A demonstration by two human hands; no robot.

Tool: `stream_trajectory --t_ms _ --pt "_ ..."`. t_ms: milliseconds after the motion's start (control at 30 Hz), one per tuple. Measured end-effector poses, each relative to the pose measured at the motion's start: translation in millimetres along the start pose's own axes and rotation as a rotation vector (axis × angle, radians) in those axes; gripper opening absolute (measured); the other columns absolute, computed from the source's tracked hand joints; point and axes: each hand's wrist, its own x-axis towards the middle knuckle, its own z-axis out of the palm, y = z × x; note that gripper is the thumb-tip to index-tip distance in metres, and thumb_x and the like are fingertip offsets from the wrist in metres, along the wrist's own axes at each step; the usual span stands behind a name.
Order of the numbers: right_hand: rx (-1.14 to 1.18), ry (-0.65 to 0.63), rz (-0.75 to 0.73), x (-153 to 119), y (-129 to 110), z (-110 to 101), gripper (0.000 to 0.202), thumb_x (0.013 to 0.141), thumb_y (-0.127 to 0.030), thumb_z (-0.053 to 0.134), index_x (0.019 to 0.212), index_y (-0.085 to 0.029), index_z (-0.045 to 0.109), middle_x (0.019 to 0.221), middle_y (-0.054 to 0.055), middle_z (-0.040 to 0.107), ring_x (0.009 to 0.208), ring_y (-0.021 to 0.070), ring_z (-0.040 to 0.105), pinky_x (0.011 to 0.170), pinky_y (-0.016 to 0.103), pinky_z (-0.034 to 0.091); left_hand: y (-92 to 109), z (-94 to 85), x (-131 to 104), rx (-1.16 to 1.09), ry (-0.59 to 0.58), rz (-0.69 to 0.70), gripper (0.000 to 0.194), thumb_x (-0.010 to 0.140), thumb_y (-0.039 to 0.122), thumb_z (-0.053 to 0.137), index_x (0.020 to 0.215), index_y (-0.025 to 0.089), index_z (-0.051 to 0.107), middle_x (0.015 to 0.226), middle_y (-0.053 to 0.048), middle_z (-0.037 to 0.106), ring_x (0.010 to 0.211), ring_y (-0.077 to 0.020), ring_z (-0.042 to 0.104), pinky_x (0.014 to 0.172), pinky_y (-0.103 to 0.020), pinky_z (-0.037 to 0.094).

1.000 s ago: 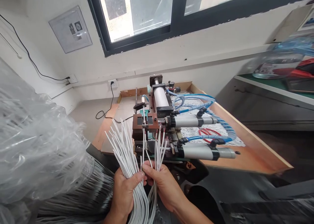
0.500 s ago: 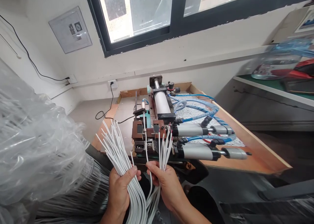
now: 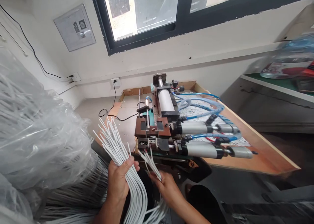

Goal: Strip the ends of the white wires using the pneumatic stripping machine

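Note:
My left hand (image 3: pixel 120 178) is closed around a thick bundle of white wires (image 3: pixel 115 142), whose loose ends fan out up and to the left. A single wire end stands apart near its thumb. Lower and to the right, my right hand (image 3: pixel 165 184) grips a smaller bunch of white wires (image 3: pixel 152 163), their tips just in front of the machine (image 3: pixel 153 127). Both bundles hang down toward the bottom edge. The machine has brown clamp blocks and silver cylinders (image 3: pixel 202 149) pointing right.
Clear plastic (image 3: pixel 44 132) covers piles of wire at the left. A wooden-edged tray (image 3: pixel 270 155) surrounds the machine, with blue hoses (image 3: pixel 208 107) behind the cylinders. A shelf (image 3: pixel 277 84) at the right holds a plastic bottle. Window and wall lie behind.
My right hand has lowered slightly, and its wires now tilt left, away from the clamp blocks. The single wire has left the machine's opening. The view has shifted a little.

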Motion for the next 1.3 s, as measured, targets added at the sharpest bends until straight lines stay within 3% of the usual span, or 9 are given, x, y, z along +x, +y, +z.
stream_trajectory --t_ms 67,133,233,333,433,567,767,1100,1300 --pt "-0.101 0.019 0.065 -2.0 21.6 2.7 0.01 0.057 -0.026 0.067 0.054 -0.017 0.063 0.057 0.007 0.061 0.068 0.0268 0.057 0.064 0.035 0.039 1.7 0.9 0.3 -0.016 0.007 0.006 0.02 0.051 0.015 0.073 0.067 0.012 0.061 0.052 0.002 0.062 0.047 -0.0136 0.06 0.049 -0.028 0.052" --pt "-0.152 0.08 0.097 -3.9 27.3 1.5 0.015 0.049 -0.018 0.07 0.064 -0.014 0.066 0.071 0.015 0.064 0.085 0.036 0.053 0.073 0.043 0.037 2.2 3.0 0.3 -0.018 0.013 -0.001 0.02 0.05 0.015 0.073 0.065 0.012 0.061 0.05 0.003 0.061 0.046 -0.014 0.06 0.049 -0.028 0.052" --pt "-0.146 0.114 -0.008 -6.5 0.9 -5.2 0.025 0.06 -0.023 0.065 0.084 -0.015 0.067 0.098 0.016 0.061 0.105 0.0352 0.043 0.087 0.044 0.029 1.2 8.4 0.3 -0.004 -0.002 0.001 0.018 0.05 0.015 0.073 0.064 0.012 0.061 0.05 0.002 0.062 0.048 -0.015 0.061 0.051 -0.028 0.052" --pt "0.188 -0.145 -0.216 -8.8 -43.6 -10.1 0.023 0.077 -0.032 0.05 0.088 -0.022 0.068 0.089 0.007 0.064 0.085 0.0229 0.054 0.078 0.032 0.039 -0.5 14.4 0.5 0.001 -0.037 0.019 0.018 0.051 0.015 0.072 0.066 0.012 0.062 0.053 0.0 0.064 0.051 -0.0152 0.062 0.054 -0.027 0.052" --pt "0.481 -0.178 -0.153 -9.2 -69.1 -8.2 0.016 0.069 -0.033 0.06 0.072 -0.02 0.069 0.068 0.002 0.062 0.063 0.0168 0.052 0.06 0.026 0.039 -1.5 17.5 1.2 0.027 -0.078 0.021 0.019 0.053 0.015 0.072 0.07 0.012 0.064 0.06 -0.002 0.068 0.056 -0.0156 0.063 0.058 -0.027 0.051" --pt "0.704 -0.077 0.034 -5.7 -66.1 -3.1 0.019 0.06 -0.033 0.069 0.058 -0.015 0.064 0.05 -0.003 0.051 0.046 0.0095 0.039 0.047 0.022 0.03 0.3 18.5 2.6 0.047 -0.072 0.009 0.015 0.052 0.017 0.072 0.064 0.012 0.065 0.057 -0.003 0.068 0.053 -0.0156 0.062 0.055 -0.027 0.052" --pt "0.938 0.019 0.168 1.2 -66.3 -7.5 0.025 0.059 -0.036 0.07 0.056 -0.013 0.061 0.05 -0.002 0.051 0.044 0.0075 0.036 0.045 0.021 0.027 6.8 23.7 4.9 0.051 -0.041 -0.004 0.016 0.05 0.019 0.073 0.061 0.011 0.066 0.053 -0.002 0.066 0.049 -0.0149 0.061 0.05 -0.026 0.051" --pt "1.082 -0.073 0.267 12.5 -80.5 -14.6 0.026 0.055 -0.031 0.072 0.049 -0.012 0.055 0.043 -0.005 0.045 0.039 0.0046 0.031 0.04 0.02 0.021 12.7 30.1 3.7 0.06 -0.025 0.023 0.017 0.05 0.018 0.072 0.063 0.01 0.066 0.052 -0.003 0.067 0.049 -0.0166 0.062 0.049 -0.026 0.05" --pt "1.036 -0.171 0.206 6.2 -85.1 -12.1 0.024 0.062 -0.035 0.068 0.056 -0.013 0.059 0.051 -0.003 0.048 0.049 0.0076 0.039 0.05 0.02 0.031 10.8 29.9 5.6 0.089 -0.017 0.095 0.014 0.05 0.014 0.071 0.062 0.012 0.064 0.052 -0.001 0.066 0.043 -0.0133 0.057 0.042 -0.023 0.045"
